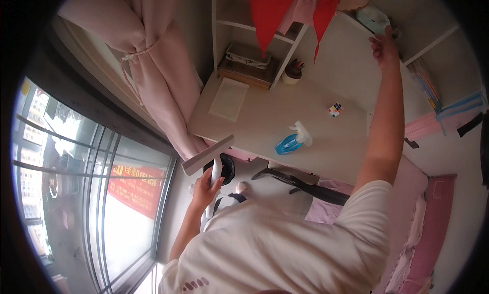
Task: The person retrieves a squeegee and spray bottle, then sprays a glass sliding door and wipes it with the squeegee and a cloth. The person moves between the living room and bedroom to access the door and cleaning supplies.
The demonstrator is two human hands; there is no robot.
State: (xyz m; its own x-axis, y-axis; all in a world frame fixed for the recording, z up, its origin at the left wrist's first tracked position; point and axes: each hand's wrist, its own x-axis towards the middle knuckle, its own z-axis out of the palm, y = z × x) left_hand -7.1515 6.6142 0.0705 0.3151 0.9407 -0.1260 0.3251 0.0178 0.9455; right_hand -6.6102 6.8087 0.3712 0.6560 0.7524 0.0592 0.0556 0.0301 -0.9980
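Observation:
My left hand (206, 188) is closed around the white handle of a squeegee (209, 155), its wide blade raised near the desk's left front corner. At the upper right my right hand (384, 51) reaches up to a shelf, beside a pale package (373, 20); whether the fingers touch it I cannot tell. On the desk (263, 107) a blue spray bottle (289, 144) with a white trigger head lies near the front edge. A puzzle cube (335, 109) and a sheet of paper (229, 99) rest farther back.
A potted plant (292, 72) stands by the shelf unit, which holds a patterned case (248, 56). Red cloth (271, 19) hangs above. A black chair (305, 187) is at the desk's front, with a black bin (225, 170) below its left corner. Pink curtains (164, 76) and a window (126, 202) are left.

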